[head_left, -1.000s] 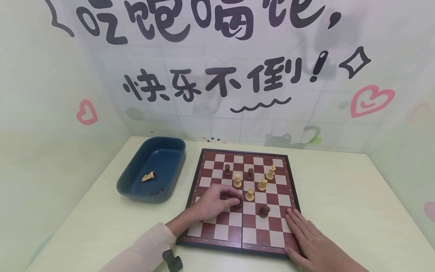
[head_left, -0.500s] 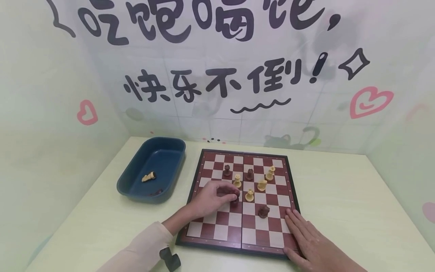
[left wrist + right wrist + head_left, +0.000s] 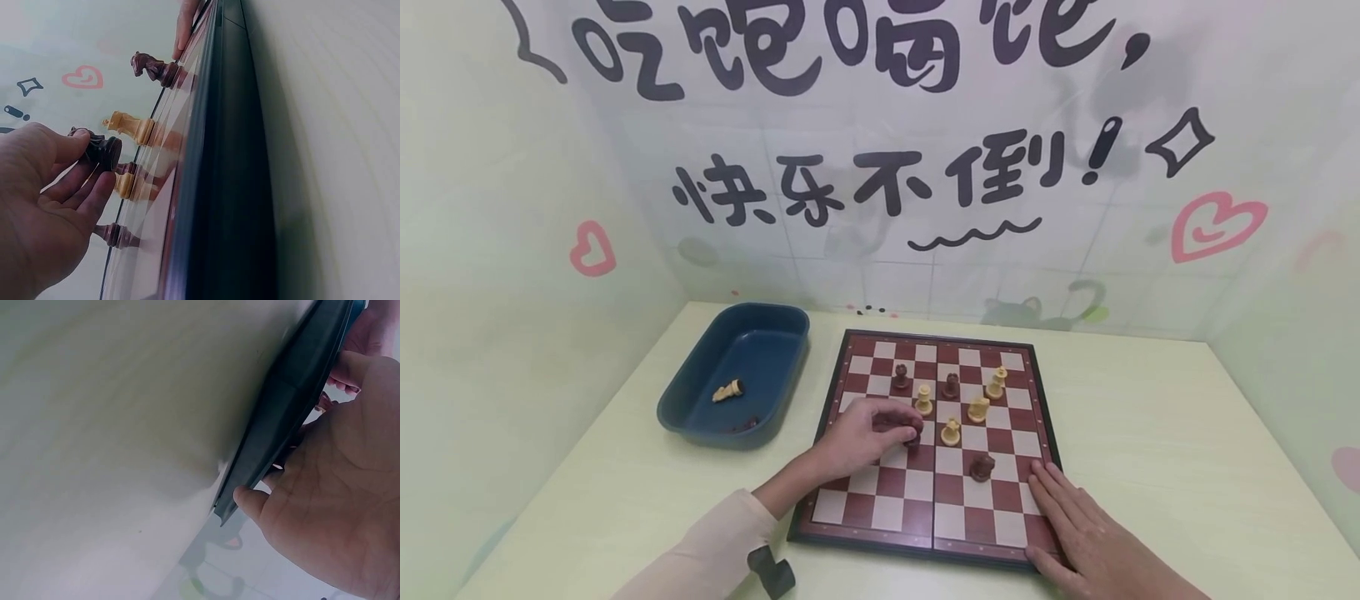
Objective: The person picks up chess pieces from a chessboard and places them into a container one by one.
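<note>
In the head view my left hand is over the middle of the chessboard, pinching a dark chess piece between thumb and fingers. The left wrist view shows this piece tilted, its round base apart from the board and its top partly covered by the thumb. My right hand rests with straight fingers on the board's front right corner. A dark knight stands between the hands. Near the left fingertips are a light crowned piece and another light piece.
Farther back on the board stand a light knight, a tall light piece and two dark pieces, one at left and one at centre. Left of the board, a blue tray contains a light piece and something dark.
My left hand has drawn slightly left and up, carrying the dark chess piece away from its place near the board's centre line. My right hand has stayed put.
</note>
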A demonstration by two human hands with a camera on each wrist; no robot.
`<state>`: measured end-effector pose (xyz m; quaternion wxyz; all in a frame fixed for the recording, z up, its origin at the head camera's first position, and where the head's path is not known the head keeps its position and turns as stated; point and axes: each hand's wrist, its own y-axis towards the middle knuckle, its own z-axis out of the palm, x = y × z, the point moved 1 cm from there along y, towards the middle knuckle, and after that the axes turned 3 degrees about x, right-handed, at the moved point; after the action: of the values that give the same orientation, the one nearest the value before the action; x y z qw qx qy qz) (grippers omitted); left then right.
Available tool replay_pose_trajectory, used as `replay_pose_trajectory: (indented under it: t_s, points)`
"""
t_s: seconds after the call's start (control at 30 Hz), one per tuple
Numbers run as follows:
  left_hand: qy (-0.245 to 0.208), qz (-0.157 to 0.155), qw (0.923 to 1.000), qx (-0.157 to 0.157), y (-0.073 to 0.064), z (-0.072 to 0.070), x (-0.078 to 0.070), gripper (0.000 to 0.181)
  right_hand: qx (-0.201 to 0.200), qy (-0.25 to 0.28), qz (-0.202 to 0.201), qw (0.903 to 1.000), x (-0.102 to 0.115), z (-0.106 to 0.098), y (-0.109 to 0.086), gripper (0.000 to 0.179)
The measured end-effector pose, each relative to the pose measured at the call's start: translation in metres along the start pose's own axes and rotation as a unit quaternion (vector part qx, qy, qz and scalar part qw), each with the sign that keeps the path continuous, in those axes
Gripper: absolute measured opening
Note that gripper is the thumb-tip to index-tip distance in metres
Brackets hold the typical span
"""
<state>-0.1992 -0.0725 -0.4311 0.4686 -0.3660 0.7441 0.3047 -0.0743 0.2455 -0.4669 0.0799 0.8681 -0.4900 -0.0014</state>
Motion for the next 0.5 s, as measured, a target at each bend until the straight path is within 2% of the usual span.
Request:
replay_pose_trajectory:
  t_s: [0.17, 0.4, 0.5]
  points:
    - [-0.005, -0.008, 0.9999, -0.009, -0.002, -0.003, 0.002, 0.017, 0.014, 0.007, 0.005, 0.9999, 0.000, 0.000, 0.001, 0.080]
    - [0.005, -0.019, 0.9998, -0.010, -0.002, -0.009, 0.004, 0.018, -0.020, -0.016, -0.029, 0.9993, -0.003, 0.002, 0.001, 0.080]
    - [0.015, -0.017, 0.9996, -0.016, -0.003, -0.014, 0.005, 0.018, -0.022, -0.019, -0.032, 0.9991, -0.003, 0.002, 0.001, 0.080]
